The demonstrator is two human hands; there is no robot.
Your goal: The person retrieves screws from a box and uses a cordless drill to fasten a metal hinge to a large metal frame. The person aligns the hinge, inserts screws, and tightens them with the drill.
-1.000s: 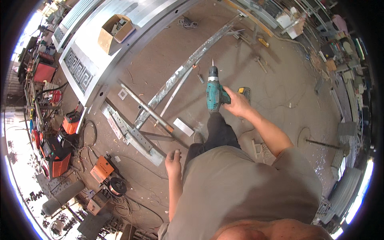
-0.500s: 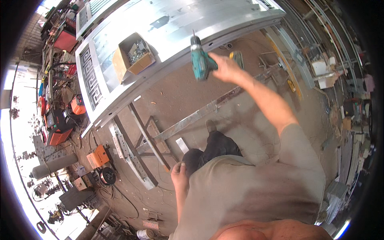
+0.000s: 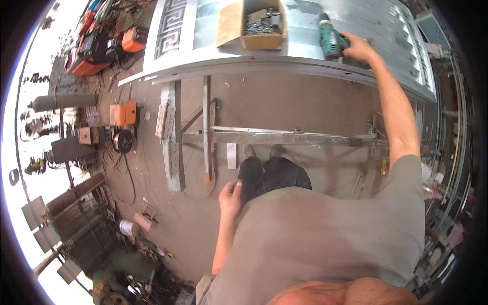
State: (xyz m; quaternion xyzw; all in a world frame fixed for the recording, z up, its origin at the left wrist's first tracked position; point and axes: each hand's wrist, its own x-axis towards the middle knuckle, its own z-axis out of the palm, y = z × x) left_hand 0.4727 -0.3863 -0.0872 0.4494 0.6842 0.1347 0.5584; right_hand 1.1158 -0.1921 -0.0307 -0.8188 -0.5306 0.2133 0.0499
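Note:
At the far right, my right hand [image 3: 359,49] is wrapped round the handle of a teal and black cordless drill [image 3: 330,41]. The drill lies over the near part of a silvery metal panel [image 3: 302,50], its chuck pointing away from me. To its left on the panel is an open cardboard box [image 3: 262,42] with many small metal fasteners [image 3: 260,25] inside. My left hand [image 3: 231,197] hangs low beside my left thigh, fingers curled in and thumb against them. Whatever it may hold is too small to make out.
Below the panel, a steel trestle [image 3: 174,152] and a long horizontal bar [image 3: 284,138] stand between me and it. An orange machine [image 3: 123,113] and a wire spool [image 3: 122,141] are on the left floor. Metal profiles [image 3: 454,127] stack along the right.
My view has turned, so the panel now runs straight across. The drill has gone from beyond the panel's near edge to over its surface, still in my right hand. My left hand stays low.

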